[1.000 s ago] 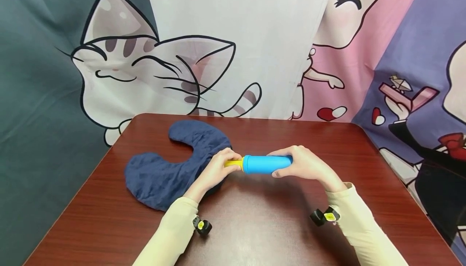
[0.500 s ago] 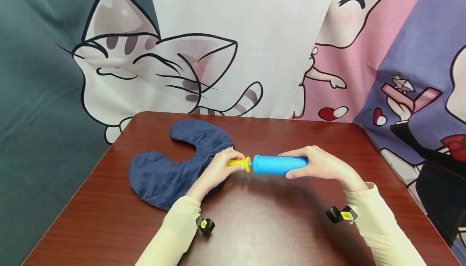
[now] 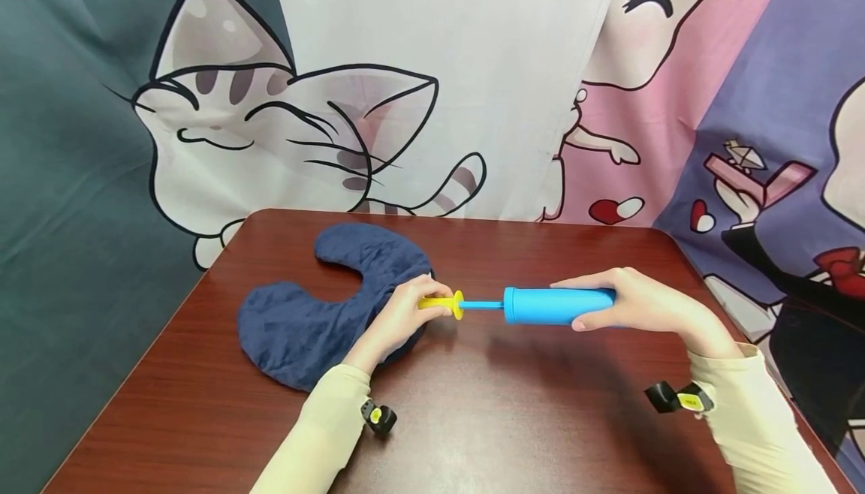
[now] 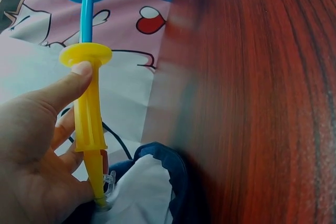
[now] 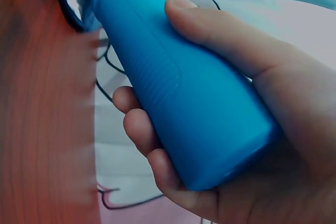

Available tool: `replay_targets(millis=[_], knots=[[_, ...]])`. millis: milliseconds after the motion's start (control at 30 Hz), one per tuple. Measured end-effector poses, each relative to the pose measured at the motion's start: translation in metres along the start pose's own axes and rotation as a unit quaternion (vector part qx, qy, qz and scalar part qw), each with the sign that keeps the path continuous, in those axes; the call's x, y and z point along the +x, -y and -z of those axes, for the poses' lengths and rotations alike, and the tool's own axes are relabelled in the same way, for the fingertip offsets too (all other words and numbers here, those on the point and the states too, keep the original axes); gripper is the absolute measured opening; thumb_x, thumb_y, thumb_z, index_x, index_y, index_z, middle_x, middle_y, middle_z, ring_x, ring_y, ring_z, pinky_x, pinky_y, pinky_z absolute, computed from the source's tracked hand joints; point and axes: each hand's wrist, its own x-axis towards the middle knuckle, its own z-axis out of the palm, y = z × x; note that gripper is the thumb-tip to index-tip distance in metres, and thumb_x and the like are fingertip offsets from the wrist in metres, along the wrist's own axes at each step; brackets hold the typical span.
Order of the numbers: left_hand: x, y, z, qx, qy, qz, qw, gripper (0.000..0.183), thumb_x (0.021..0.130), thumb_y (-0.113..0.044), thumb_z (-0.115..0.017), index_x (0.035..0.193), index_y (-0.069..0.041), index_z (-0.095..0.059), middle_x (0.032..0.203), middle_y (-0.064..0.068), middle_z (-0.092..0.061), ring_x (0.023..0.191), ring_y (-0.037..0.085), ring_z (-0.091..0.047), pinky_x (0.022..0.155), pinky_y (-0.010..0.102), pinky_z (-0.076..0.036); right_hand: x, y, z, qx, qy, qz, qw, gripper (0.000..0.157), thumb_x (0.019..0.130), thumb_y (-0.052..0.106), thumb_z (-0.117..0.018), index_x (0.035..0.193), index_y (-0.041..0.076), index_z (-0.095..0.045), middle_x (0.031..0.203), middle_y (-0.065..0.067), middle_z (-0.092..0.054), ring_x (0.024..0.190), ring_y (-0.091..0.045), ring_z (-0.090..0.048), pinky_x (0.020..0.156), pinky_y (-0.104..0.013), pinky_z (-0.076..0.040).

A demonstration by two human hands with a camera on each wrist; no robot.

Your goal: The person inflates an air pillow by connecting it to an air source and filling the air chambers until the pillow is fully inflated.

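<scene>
**Blue plastic cylindrical pump [image 3: 557,306] held level between two hands, its rod exposed**

The pump is held above the glossy reddish-brown wooden table [image 3: 473,441], its shadow cast on the surface below. Its wide end is gripped by the right hand [image 3: 631,305]: in the right wrist view the thumb is laid along one side and the fingers are curled round the other.

From the pump's other end a thin blue rod [image 3: 482,305] is extended towards the left, and it is met by a yellow plastic nozzle with a round flange [image 4: 90,116]. The nozzle is gripped by the left hand [image 3: 405,310], with the thumb pressed just under the flange and the fingers placed behind. Its tapered tip is brought down to the white inner material [image 4: 144,187] of the U-shaped navy-blue fabric pillow [image 3: 304,336], just beside a small clear plastic valve piece [image 4: 109,182]. How far the tip is inserted cannot be told.

The pillow is laid on the left part of the table, its curved middle next to the left hand. Both arms are covered by pale cream sleeves [image 3: 314,430], with a small black camera strapped at each wrist. The background is filled by a printed cloth backdrop [image 3: 513,43], on which a smiling cartoon cat is drawn.
</scene>
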Motion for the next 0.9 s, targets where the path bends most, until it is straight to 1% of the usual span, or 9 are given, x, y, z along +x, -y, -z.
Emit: replay_targets(millis=[300, 467, 567, 633, 733, 900], knots=[[0.0, 0.0, 0.001, 0.005, -0.007, -0.002, 1.0, 0.019, 0.088, -0.024, -0.073, 0.105, -0.017, -0.073, 0.099, -0.002, -0.063, 0.089, 0.013, -0.053, 0.078, 0.024, -0.05, -0.022, -0.014, 0.017, -0.019, -0.016, 0.011, 1.0, 0.057, 0.077, 0.045, -0.082, 0.13, 0.036, -0.064, 0.113, 0.015, -0.068, 0.089, -0.003, -0.057, 0.07, -0.022, -0.045], [-0.001, 0.002, 0.001, 0.007, -0.008, -0.001, 0.9999, 0.02, 0.088, -0.025, -0.073, 0.106, -0.017, -0.073, 0.099, -0.001, -0.063, 0.088, 0.013, -0.054, 0.077, 0.024, -0.05, -0.034, -0.018, 0.025, -0.012, -0.018, -0.003, 1.0, 0.055, 0.078, 0.041, -0.082, 0.13, 0.035, -0.064, 0.111, 0.014, -0.069, 0.089, -0.004, -0.058, 0.069, -0.022, -0.045], [-0.001, 0.004, 0.001, 0.004, -0.014, 0.007, 0.9999, 0.02, 0.087, -0.025, -0.074, 0.106, -0.017, -0.073, 0.099, -0.001, -0.063, 0.088, 0.013, -0.054, 0.078, 0.024, -0.05, -0.039, -0.018, 0.029, -0.018, -0.024, -0.021, 0.999, 0.054, 0.079, 0.041, -0.082, 0.129, 0.038, -0.063, 0.11, 0.014, -0.069, 0.089, -0.005, -0.058, 0.068, -0.023, -0.045], [-0.002, 0.005, 0.0, 0.0, -0.018, 0.012, 0.9998, 0.021, 0.087, -0.024, -0.074, 0.107, -0.018, -0.073, 0.099, -0.001, -0.064, 0.088, 0.013, -0.054, 0.078, 0.024, -0.05, -0.04, -0.019, 0.03, -0.026, -0.03, -0.031, 0.999, 0.054, 0.078, 0.042, -0.082, 0.128, 0.041, -0.063, 0.109, 0.015, -0.069, 0.088, -0.004, -0.058, 0.067, -0.023, -0.044], [-0.002, 0.006, -0.001, -0.004, -0.019, 0.006, 0.9998, 0.022, 0.087, -0.023, -0.074, 0.108, -0.017, -0.073, 0.1, -0.001, -0.064, 0.089, 0.013, -0.054, 0.08, 0.025, -0.05, -0.035, -0.022, 0.027, -0.027, -0.04, -0.022, 0.999, 0.052, 0.078, 0.04, -0.083, 0.126, 0.04, -0.064, 0.108, 0.015, -0.069, 0.088, -0.005, -0.058, 0.068, -0.023, -0.045], [-0.002, 0.005, -0.003, -0.003, -0.011, -0.013, 0.9999, 0.022, 0.09, -0.021, -0.071, 0.11, -0.014, -0.072, 0.104, 0.001, -0.064, 0.092, 0.015, -0.053, 0.083, 0.027, -0.049, -0.023, -0.021, 0.015, -0.011, -0.051, 0.0, 0.999, 0.045, 0.077, 0.036, -0.084, 0.119, 0.038, -0.068, 0.106, 0.014, -0.069, 0.088, -0.008, -0.058, 0.069, -0.025, -0.046]])
